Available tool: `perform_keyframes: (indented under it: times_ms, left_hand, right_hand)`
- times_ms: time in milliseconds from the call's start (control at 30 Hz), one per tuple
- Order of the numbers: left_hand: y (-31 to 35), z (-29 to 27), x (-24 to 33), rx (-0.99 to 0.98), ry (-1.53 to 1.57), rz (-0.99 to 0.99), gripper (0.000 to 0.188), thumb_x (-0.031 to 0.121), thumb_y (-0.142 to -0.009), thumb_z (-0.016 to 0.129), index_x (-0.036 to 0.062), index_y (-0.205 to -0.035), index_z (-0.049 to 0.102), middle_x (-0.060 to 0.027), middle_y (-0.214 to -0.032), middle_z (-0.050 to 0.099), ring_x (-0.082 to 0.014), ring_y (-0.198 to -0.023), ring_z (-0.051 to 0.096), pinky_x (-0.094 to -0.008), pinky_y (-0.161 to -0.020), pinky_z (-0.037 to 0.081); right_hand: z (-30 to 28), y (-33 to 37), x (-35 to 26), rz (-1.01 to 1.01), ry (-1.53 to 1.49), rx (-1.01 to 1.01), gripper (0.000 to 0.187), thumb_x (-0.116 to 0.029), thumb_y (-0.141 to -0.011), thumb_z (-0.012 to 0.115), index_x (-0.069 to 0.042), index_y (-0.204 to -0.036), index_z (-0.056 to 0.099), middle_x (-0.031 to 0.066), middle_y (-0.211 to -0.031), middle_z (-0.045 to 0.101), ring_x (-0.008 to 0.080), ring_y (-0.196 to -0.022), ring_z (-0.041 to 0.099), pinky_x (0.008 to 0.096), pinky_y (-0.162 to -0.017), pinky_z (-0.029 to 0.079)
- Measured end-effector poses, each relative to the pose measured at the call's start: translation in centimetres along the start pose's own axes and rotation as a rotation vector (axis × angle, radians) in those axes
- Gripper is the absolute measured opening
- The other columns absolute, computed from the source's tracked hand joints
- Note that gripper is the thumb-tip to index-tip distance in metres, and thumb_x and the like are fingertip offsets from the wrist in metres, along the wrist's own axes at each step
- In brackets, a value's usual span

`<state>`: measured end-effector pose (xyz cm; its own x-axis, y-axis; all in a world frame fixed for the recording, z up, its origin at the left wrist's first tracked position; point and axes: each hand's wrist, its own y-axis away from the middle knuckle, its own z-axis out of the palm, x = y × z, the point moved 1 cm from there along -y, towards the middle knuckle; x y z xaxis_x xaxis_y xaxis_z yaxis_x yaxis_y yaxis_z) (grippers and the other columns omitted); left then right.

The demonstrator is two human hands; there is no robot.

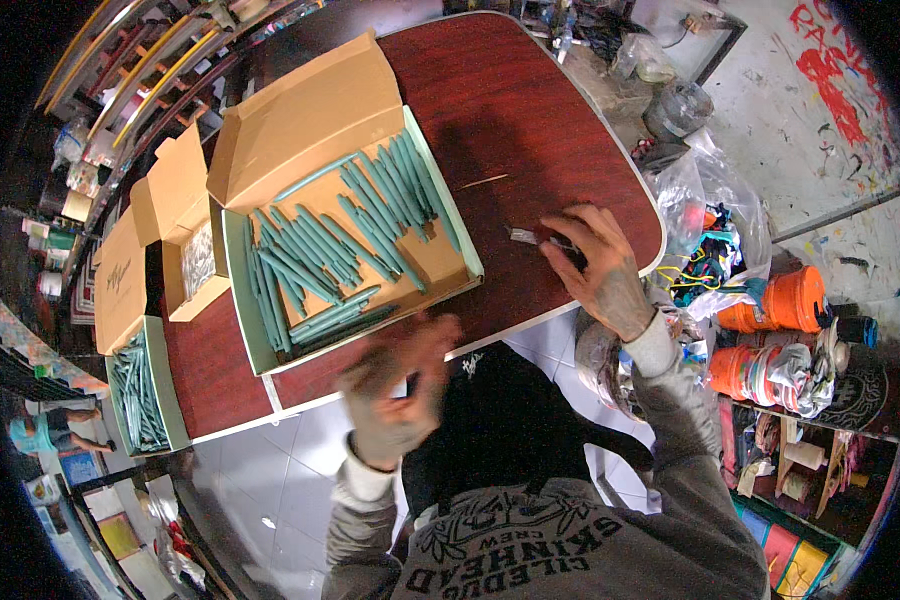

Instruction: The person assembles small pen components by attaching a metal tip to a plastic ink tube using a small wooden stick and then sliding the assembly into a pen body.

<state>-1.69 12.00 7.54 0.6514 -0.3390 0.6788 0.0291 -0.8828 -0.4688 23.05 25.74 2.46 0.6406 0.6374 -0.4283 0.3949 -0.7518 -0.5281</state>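
Beside open box (450, 262) of green sticks (330, 250), right hand (595, 262) on small blade (523, 236)

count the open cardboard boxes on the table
3: a big box of green sticks in front of the left hand, a small box to its left, and another box of green sticks at the table's left end. None looks hidden.

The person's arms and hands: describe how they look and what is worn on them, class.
Both arms wear grey sweatshirt sleeves over paler ribbed cuffs at the wrists. The left hand is bare but motion-blurred, so no detail shows. The right hand is bare and carries dark tattoo-like markings across its back.
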Motion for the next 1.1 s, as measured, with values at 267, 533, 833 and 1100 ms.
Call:
perform_keyframes:
  times_ms: [267, 533, 833, 1100]
  left_hand:
    - [-0.7, 6.8, 1.6, -0.109, 0.192, -0.188, 0.018, 0.013, -0.092, 0.066, 0.0017, -0.106, 0.071, -0.0154, -0.089, 0.074, -0.0224, -0.070, 0.072, -0.0331, -0.060, 0.055]
    - [0.7, 9.3, 0.8, -0.331, 0.332, -0.569, 0.024, 0.021, -0.096, 0.063, -0.0017, -0.102, 0.070, -0.0141, -0.083, 0.073, -0.0149, -0.059, 0.068, -0.0315, -0.055, 0.052]
    - [5.5, 12.2, -0.2, -0.008, 0.890, -0.759, 0.028, 0.027, -0.094, 0.070, 0.0000, -0.100, 0.074, -0.0049, -0.081, 0.071, -0.0069, -0.070, 0.063, -0.0231, -0.059, 0.050]
    - [6.7, 12.0, 0.7, 0.066, 0.955, -0.897, 0.035, 0.037, -0.094, 0.069, 0.0028, -0.091, 0.075, -0.0068, -0.085, 0.073, -0.0123, -0.074, 0.068, -0.0246, -0.064, 0.053]
  right_hand:
    - [5.0, 1.4, 1.5, 0.190, -0.574, 0.020, 0.012, -0.013, -0.084, 0.068, -0.004, -0.093, 0.066, 0.0109, -0.092, 0.059, 0.0325, -0.090, 0.058, 0.0412, -0.083, 0.046]
    - [-0.9, 2.8, -4.7, -0.037, 0.172, -0.117, 0.035, -0.021, -0.080, 0.073, -0.004, -0.110, 0.065, 0.0138, -0.110, 0.055, 0.0336, -0.097, 0.054, 0.0442, -0.084, 0.045]
    - [-0.8, 7.1, -3.1, -0.259, 0.167, -0.132, 0.034, -0.013, -0.076, 0.071, -0.005, -0.109, 0.069, 0.0110, -0.112, 0.062, 0.0321, -0.098, 0.058, 0.0434, -0.084, 0.050]
    - [-0.1, 9.0, -5.9, -0.219, 0.097, 0.029, 0.032, -0.008, -0.079, 0.070, -0.004, -0.110, 0.068, 0.0135, -0.113, 0.064, 0.0345, -0.102, 0.059, 0.0448, -0.086, 0.049]
